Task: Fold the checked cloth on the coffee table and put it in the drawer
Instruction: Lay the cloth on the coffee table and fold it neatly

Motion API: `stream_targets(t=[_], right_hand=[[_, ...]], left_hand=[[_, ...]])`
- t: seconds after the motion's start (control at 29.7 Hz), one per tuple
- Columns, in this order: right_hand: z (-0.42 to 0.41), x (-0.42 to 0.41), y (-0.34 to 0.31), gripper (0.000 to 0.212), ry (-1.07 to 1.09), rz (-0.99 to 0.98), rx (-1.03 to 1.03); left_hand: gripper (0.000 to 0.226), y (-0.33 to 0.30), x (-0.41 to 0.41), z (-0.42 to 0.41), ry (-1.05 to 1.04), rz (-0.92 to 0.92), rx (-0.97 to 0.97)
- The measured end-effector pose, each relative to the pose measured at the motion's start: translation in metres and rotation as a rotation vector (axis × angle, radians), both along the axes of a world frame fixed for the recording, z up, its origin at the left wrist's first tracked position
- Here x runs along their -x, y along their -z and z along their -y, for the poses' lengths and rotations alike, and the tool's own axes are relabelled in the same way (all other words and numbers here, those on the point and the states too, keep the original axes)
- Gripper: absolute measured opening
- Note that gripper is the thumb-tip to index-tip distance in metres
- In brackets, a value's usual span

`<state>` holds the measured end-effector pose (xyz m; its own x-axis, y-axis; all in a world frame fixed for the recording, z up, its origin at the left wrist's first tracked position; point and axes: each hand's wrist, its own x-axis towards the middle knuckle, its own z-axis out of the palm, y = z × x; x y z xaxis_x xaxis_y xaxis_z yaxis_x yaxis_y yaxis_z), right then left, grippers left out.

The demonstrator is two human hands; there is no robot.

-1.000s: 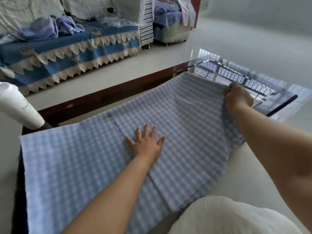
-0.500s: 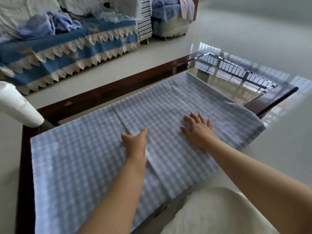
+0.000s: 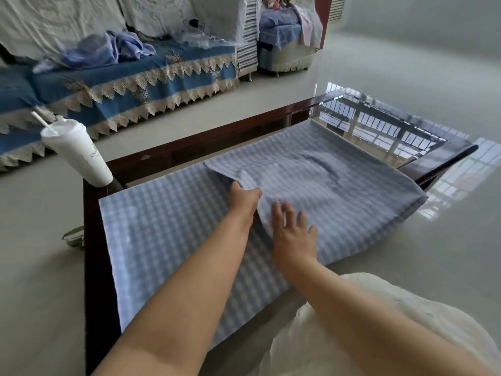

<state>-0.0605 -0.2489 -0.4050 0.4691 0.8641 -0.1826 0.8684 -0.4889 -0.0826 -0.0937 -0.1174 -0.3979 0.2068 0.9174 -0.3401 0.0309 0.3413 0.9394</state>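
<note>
A blue and white checked cloth [image 3: 168, 229] lies spread over the glass-topped coffee table [image 3: 271, 123]. Its right part is doubled over, with the folded edge running across the middle. My left hand [image 3: 242, 198] grips that folded edge and lifts it a little, its fingers hidden under the fabric. My right hand [image 3: 294, 234] lies flat with spread fingers on the doubled layer, just right of the left hand. No drawer shows in this view.
A white cup with a straw [image 3: 78, 153] stands at the table's far left corner. A sofa with a blue lace-trimmed cover [image 3: 122, 80] lies beyond the table, crumpled cloths on it. Bare glass [image 3: 379, 131] shows at the far right end. Pale tiled floor surrounds the table.
My left hand went from lying flat to gripping and raising the folded edge. My right hand left the far right corner and moved in beside the left hand, flat on the cloth.
</note>
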Motion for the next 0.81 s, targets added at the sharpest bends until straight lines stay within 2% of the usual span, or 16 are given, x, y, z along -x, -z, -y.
stream_targets(t=[0.07, 0.13, 0.27, 0.34, 0.44, 0.5, 0.54, 0.57, 0.61, 0.64, 0.67, 0.71, 0.81], right_hand=[[0.006, -0.001, -0.017, 0.085, -0.016, 0.086, -0.046], [0.013, 0.004, -0.038, 0.061, -0.069, 0.118, -0.063], [0.017, 0.050, -0.071, 0.026, -0.229, 0.086, -0.096], [0.014, 0.081, -0.069, 0.022, -0.312, 0.048, -0.046], [0.006, 0.122, -0.049, 0.024, -0.418, 0.051, 0.158], [0.004, 0.134, -0.034, 0.025, -0.421, 0.023, 0.193], [0.003, 0.137, -0.030, 0.025, -0.402, -0.007, 0.173], [0.002, 0.138, -0.026, 0.025, -0.377, -0.040, 0.144], [0.001, 0.138, -0.025, 0.025, -0.342, -0.084, 0.114], [-0.001, 0.137, -0.024, 0.025, -0.302, -0.137, 0.089], [-0.002, 0.136, -0.026, 0.026, -0.268, -0.187, 0.070], [-0.004, 0.137, -0.028, 0.030, -0.247, -0.223, 0.045], [-0.012, 0.157, -0.032, 0.044, -0.298, -0.239, -0.058]], left_hand=[[0.040, -0.009, 0.013, 0.002, 0.005, 0.013, -0.060], [0.040, -0.015, 0.034, 0.005, 0.009, -0.002, -0.124], [0.032, -0.018, 0.101, 0.008, -0.057, -0.022, -0.191], [0.024, -0.006, 0.143, 0.009, -0.143, -0.013, -0.144], [0.027, 0.017, 0.208, 0.005, -0.373, -0.095, -0.060], [0.030, 0.026, 0.238, 0.001, -0.381, -0.172, -0.008], [0.031, 0.028, 0.249, 0.000, -0.311, -0.300, -0.032], [0.033, 0.028, 0.256, 0.001, -0.171, -0.551, -0.113], [0.035, 0.033, 0.261, 0.003, -0.017, -0.835, -0.245], [0.034, 0.037, 0.263, 0.006, 0.112, -1.028, -0.403], [0.034, 0.040, 0.263, 0.010, 0.185, -1.109, -0.524], [0.035, 0.041, 0.263, 0.014, 0.219, -1.102, -0.569], [0.037, 0.037, 0.269, 0.019, 0.070, -0.761, -0.406]])
